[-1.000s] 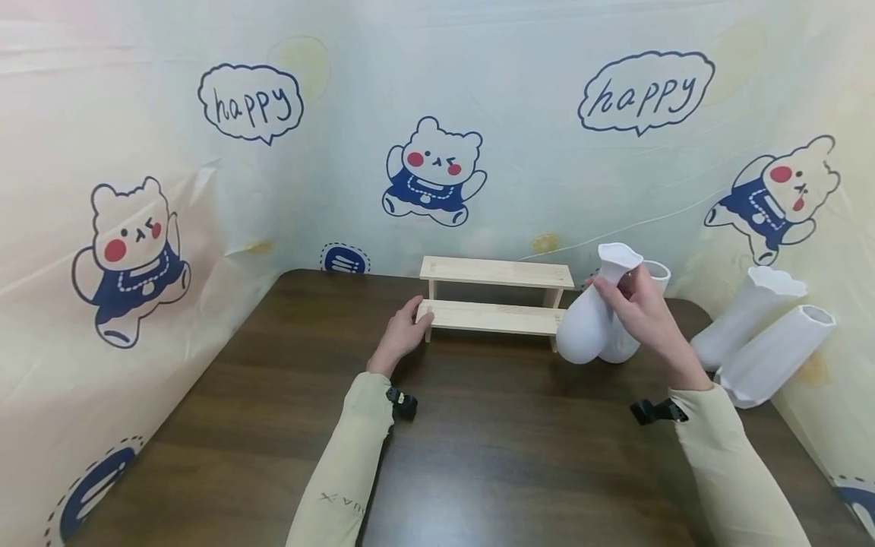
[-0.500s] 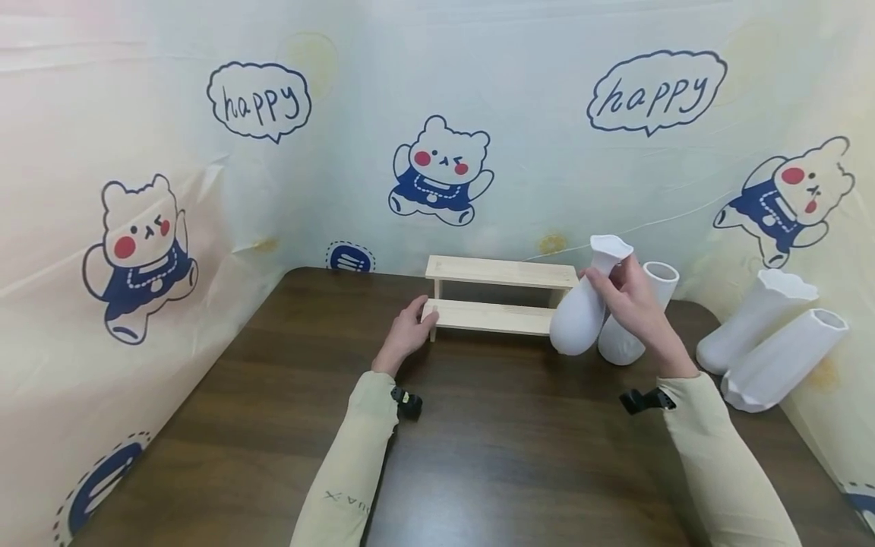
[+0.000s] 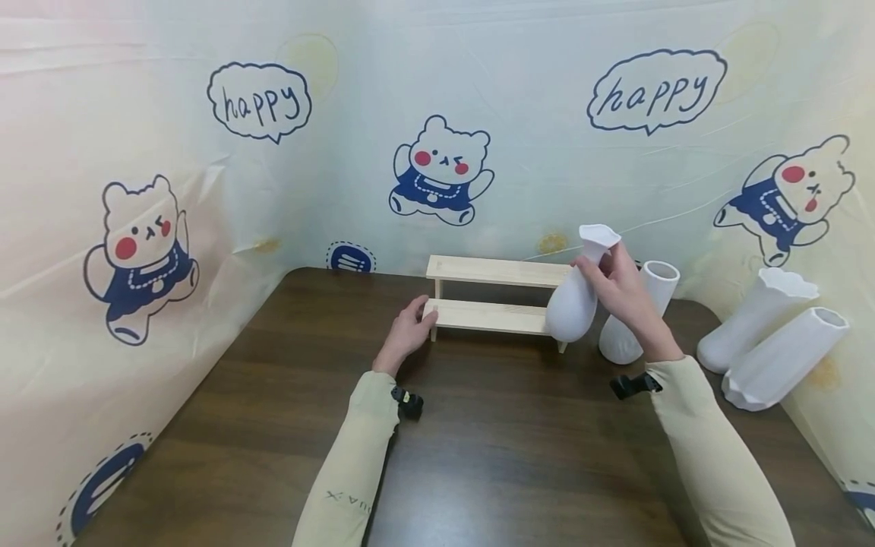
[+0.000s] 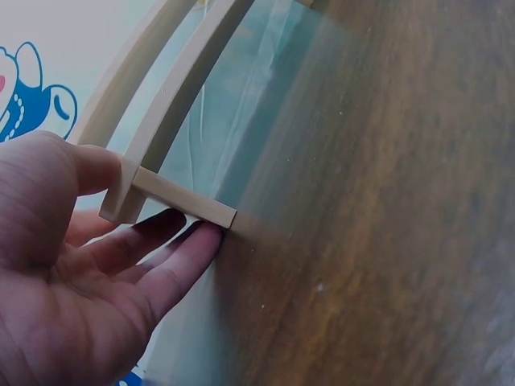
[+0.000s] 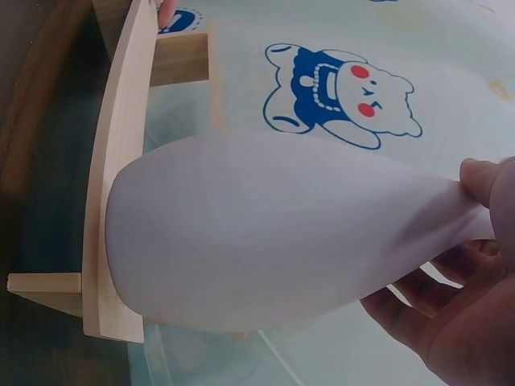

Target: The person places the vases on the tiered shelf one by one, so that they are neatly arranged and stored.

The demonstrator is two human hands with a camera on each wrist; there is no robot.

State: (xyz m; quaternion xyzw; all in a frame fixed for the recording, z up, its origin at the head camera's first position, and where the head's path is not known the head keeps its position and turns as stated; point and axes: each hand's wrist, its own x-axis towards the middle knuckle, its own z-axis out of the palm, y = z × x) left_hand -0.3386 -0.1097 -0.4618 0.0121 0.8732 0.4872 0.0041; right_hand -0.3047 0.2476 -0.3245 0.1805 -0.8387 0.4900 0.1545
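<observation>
A two-tier wooden display stand (image 3: 487, 316) is at the back of the table. My left hand (image 3: 405, 334) grips the left end of its lower step; in the left wrist view the thumb lies over the board (image 4: 165, 108) and the fingers curl beneath. With my right hand (image 3: 627, 289) I pinch the narrow neck of a white vase (image 3: 571, 305) with a flared, wavy rim. The vase leans slightly, its rounded base at the right end of the lower step. Seen from the right wrist, the base of the vase (image 5: 241, 233) meets the board visually; whether it bears weight there I cannot tell.
Another white vase (image 3: 620, 340) stands right of the stand, partly behind my right hand. Two more white vases, one with a scalloped rim (image 3: 752, 319) and one ridged (image 3: 782, 361), are at the table's right edge. A printed curtain (image 3: 533, 175) surrounds the dark table (image 3: 492, 441).
My right hand has carried the vase left and slightly up, from beside the stand to the right end of its lower step. The left hand keeps its grip on the stand.
</observation>
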